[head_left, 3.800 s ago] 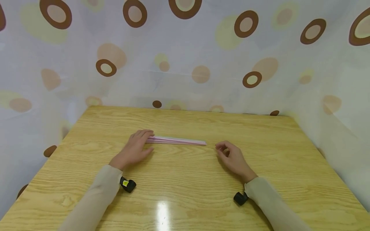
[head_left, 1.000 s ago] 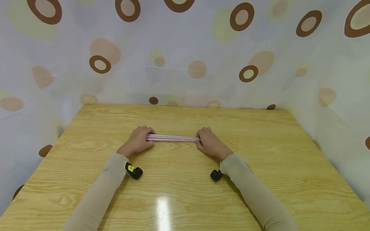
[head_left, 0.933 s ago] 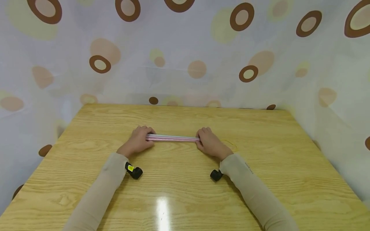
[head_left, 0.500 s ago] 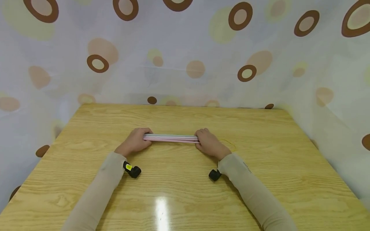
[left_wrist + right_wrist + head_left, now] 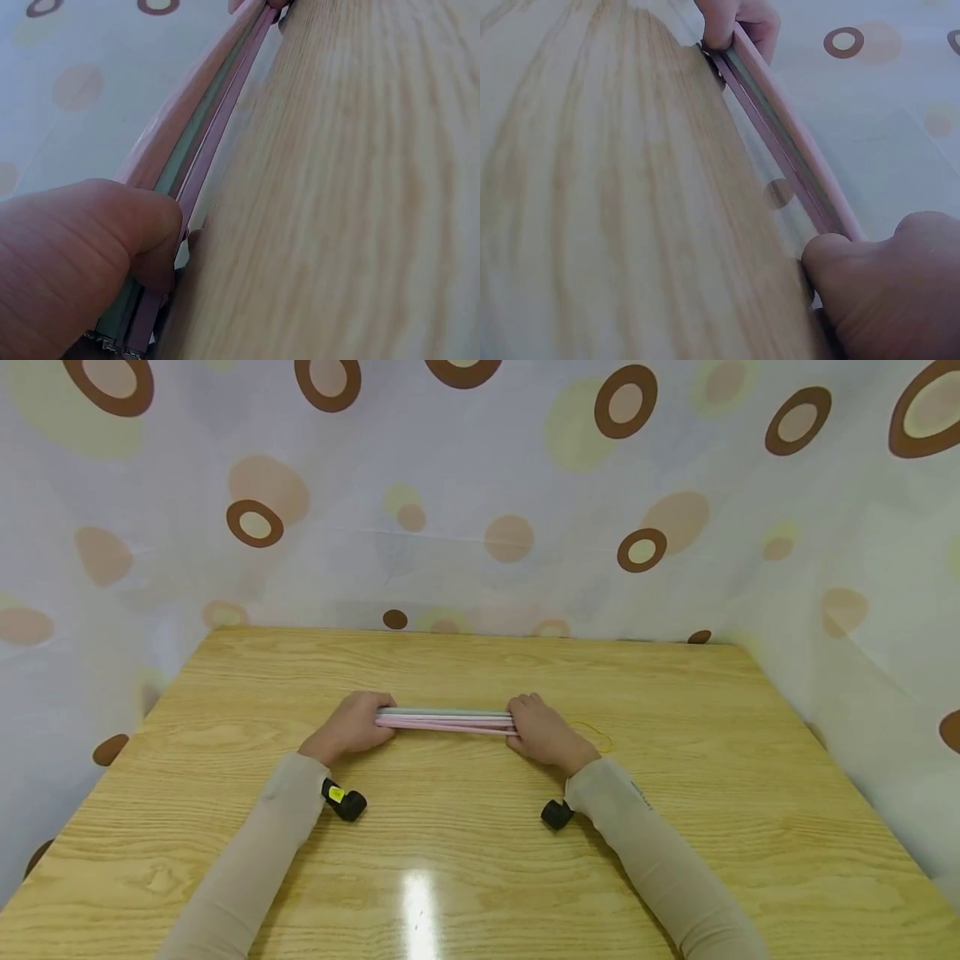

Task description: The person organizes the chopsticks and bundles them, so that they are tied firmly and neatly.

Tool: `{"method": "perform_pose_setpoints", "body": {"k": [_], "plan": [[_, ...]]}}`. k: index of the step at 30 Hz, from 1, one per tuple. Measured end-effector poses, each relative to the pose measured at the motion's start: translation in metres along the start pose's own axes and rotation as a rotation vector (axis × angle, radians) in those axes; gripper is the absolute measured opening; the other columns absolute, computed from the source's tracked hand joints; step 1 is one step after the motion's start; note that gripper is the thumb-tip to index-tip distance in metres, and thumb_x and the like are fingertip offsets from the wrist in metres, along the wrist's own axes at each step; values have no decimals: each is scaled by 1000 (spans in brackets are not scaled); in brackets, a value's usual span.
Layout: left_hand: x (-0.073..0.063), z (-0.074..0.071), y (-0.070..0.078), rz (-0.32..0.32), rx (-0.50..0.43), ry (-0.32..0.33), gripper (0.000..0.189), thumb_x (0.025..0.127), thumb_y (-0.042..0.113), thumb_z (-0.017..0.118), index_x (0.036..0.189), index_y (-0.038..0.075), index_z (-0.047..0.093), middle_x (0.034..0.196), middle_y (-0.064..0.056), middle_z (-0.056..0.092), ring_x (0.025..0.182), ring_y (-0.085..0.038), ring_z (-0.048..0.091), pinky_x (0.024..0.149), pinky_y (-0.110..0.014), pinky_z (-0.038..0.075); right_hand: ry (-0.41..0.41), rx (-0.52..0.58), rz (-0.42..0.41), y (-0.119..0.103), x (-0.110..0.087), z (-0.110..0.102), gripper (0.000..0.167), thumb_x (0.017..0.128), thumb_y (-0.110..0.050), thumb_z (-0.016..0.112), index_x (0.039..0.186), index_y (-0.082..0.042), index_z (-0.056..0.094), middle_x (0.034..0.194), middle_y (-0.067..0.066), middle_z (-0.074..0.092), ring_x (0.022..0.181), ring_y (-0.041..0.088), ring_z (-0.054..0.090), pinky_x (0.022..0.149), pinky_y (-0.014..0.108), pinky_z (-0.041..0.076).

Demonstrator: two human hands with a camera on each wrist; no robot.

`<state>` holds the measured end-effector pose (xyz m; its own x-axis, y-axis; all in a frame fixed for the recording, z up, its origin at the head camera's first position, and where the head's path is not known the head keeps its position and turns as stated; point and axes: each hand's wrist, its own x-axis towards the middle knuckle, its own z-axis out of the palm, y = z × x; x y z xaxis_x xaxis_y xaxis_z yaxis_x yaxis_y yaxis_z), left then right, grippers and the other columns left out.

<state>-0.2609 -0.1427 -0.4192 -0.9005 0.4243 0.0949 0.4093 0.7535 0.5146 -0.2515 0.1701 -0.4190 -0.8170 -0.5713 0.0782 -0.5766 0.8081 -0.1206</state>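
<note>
A bundle of slim pastel chopsticks (image 5: 450, 720), pink, green and lilac, lies crosswise between both hands, over the far half of the table. My left hand (image 5: 356, 722) grips its left end; in the left wrist view the thumb presses along the sticks (image 5: 199, 142), and dark, silver-patterned ends show below it. The right hand (image 5: 543, 733) holds the right end, fingers curled round it. From the right wrist view the sticks (image 5: 791, 139) run side by side, slightly spread. The fingers hide both ends in the head view. Whether the bundle touches the wood I cannot tell.
A thin yellow rubber band (image 5: 596, 733) lies on the wooden table (image 5: 480, 843) just right of the right hand. A patterned white cloth (image 5: 450, 485) hangs behind the table and along its sides. Small black cameras (image 5: 557, 815) sit at both wrists.
The right hand, apart from the chopsticks in the oldest frame, moved left and now holds their right end. Over the last second the sticks have spread slightly apart. The left hand stays at the left end.
</note>
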Motion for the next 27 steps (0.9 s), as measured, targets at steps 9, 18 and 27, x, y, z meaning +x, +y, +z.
{"method": "perform_pose_setpoints", "body": {"k": [9, 18, 27], "plan": [[0, 1, 3, -33, 16, -19, 9, 69, 0, 58, 70, 9, 58, 69, -1, 51, 64, -16, 42, 64, -31, 37, 19, 10, -4, 2, 0, 2, 20, 92, -13, 64, 101, -4, 48, 78, 9, 60, 67, 20, 56, 63, 38, 47], [2, 2, 3, 51, 118, 35, 19, 68, 12, 61, 58, 15, 45, 56, 5, 35, 55, -12, 32, 53, -26, 27, 44, 153, -48, 14, 0, -2, 12, 94, -16, 62, 91, -8, 53, 69, 2, 54, 60, 14, 44, 59, 29, 41], [-1, 4, 5, 49, -36, -57, 12, 75, 12, 66, 69, 13, 57, 64, 2, 48, 59, -13, 42, 58, -27, 35, 39, 444, -27, 21, -1, -2, 27, 86, -27, 73, 75, -13, 53, 65, -4, 47, 58, 8, 39, 57, 22, 35]]}}
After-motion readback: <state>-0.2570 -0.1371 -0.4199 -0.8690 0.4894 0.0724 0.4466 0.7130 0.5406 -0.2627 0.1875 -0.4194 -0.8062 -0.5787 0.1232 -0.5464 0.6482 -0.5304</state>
